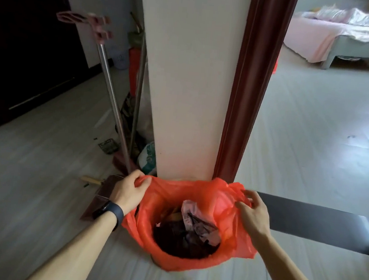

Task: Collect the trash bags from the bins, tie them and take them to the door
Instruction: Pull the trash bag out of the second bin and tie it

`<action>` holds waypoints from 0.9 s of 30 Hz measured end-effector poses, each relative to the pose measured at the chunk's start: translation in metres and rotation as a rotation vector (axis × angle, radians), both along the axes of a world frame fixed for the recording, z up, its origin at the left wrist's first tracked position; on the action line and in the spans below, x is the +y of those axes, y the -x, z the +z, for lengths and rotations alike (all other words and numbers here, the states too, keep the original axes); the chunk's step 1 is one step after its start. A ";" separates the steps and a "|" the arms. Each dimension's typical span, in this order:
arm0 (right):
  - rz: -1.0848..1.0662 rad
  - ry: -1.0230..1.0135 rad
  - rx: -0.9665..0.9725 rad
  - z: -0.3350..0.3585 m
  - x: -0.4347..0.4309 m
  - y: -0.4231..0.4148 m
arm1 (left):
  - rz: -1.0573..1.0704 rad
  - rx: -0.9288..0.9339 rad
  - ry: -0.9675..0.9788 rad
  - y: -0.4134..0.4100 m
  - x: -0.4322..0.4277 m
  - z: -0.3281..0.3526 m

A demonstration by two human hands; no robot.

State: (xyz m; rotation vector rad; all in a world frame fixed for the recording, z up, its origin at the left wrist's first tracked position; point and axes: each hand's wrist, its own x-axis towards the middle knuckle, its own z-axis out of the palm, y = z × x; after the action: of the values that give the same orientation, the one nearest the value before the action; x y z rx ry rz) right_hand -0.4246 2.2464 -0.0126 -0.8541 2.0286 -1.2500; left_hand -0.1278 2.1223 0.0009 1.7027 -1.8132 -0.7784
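An orange-red plastic trash bag (188, 259) stands open on the floor in front of a white wall end, covering the bin beneath it. Crumpled paper and dark rubbish (189, 230) fill it. My left hand (128, 191), with a dark band on the wrist, pinches the bag's left rim. My right hand (252, 213) rests on the right rim, fingers curled around the plastic there. The bin itself is almost wholly hidden by the bag.
A dustpan (101, 199) and broom handles (114, 99) lean at the wall's left side, beside a white sack (148, 158). A dark red door frame (249, 89) opens onto a room with a bed (347, 36). A dark table edge (321, 222) juts in at the right.
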 end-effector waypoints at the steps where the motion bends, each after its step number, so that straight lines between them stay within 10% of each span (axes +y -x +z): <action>1: 0.011 0.021 0.020 0.002 0.006 -0.005 | 0.012 -0.008 0.020 -0.003 0.007 -0.003; 6: -0.074 -0.098 0.057 -0.022 0.043 -0.021 | 0.184 0.224 -0.194 -0.018 0.041 -0.027; 11: -0.119 -0.205 -0.362 -0.052 0.088 -0.039 | 0.188 0.384 -0.593 -0.020 0.075 -0.051; 16: -0.278 -0.032 -0.112 -0.037 0.091 -0.054 | 0.077 -0.067 -0.428 -0.030 0.068 -0.033; 21: -0.191 0.234 0.021 0.020 0.067 -0.058 | -0.074 -0.139 -0.352 -0.013 0.052 0.037; 27: 0.044 0.053 -0.400 0.068 0.013 -0.052 | -0.329 -0.052 -0.152 0.031 0.041 0.089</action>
State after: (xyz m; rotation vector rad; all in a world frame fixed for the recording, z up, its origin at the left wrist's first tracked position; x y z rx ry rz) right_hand -0.3730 2.2594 0.0551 -0.6087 1.6571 -1.3335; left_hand -0.1586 2.1631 0.0898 1.5458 -2.1510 -1.0375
